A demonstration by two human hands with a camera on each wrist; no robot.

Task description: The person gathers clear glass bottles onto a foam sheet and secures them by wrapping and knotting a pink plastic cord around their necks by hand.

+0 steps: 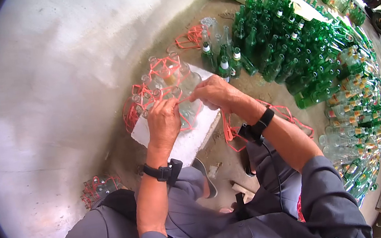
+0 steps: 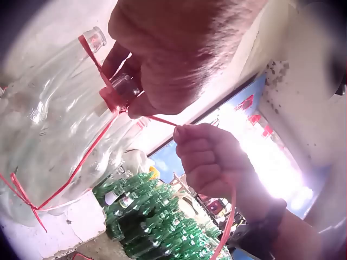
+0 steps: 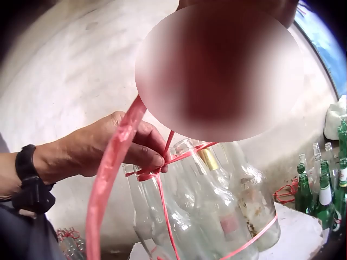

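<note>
Clear glass bottles (image 1: 186,81) stand grouped on a white block (image 1: 202,129), with red plastic twine (image 1: 163,63) strung around their necks and lower down around their bodies. My left hand (image 1: 164,122) pinches the twine at one bottle's neck; in the left wrist view its fingers lie against that bottle neck (image 2: 126,86). To the right, my right hand (image 1: 216,92) grips the twine, which runs taut between both hands. A loose length of twine (image 2: 227,222) hangs from the right hand (image 2: 203,160). The right wrist view shows the left hand (image 3: 135,143) at the bottle tops.
Many green bottles (image 1: 267,40) cover the floor at the right, with clear ones (image 1: 349,138) nearer. Loose red twine (image 1: 292,117) lies right of the block. Another twine-bound bottle group (image 1: 100,187) is at lower left. A pale wall (image 1: 48,80) rises at the left.
</note>
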